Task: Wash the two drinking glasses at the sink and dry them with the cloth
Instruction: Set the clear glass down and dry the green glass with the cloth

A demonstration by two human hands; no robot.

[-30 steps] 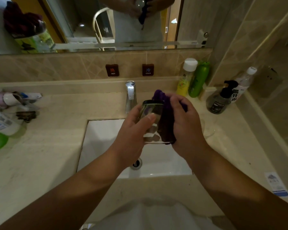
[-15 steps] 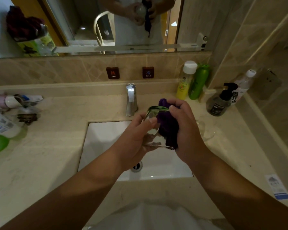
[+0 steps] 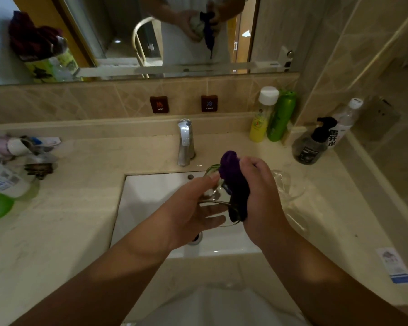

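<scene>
Over the white sink [image 3: 151, 196], my left hand [image 3: 186, 208] holds a clear drinking glass [image 3: 216, 192] tipped on its side, thumb on top and fingers underneath near the rim. My right hand [image 3: 262, 196] grips a bunched dark purple cloth [image 3: 233, 175] and presses it against the glass's right side. A second clear glass [image 3: 284, 184] stands on the counter just right of the sink, partly hidden behind my right hand.
The chrome faucet [image 3: 185, 142] stands behind the basin. Against the back wall on the right are a yellow bottle [image 3: 262, 116], a green bottle [image 3: 280, 116], a dark pump bottle [image 3: 312, 147] and a water bottle [image 3: 344, 123]. Tubes and containers [image 3: 5, 165] crowd the left counter.
The glass has tipped further onto its side in my left hand, whose fingers now lie underneath it. My right hand has shifted the cloth along the glass's right side.
</scene>
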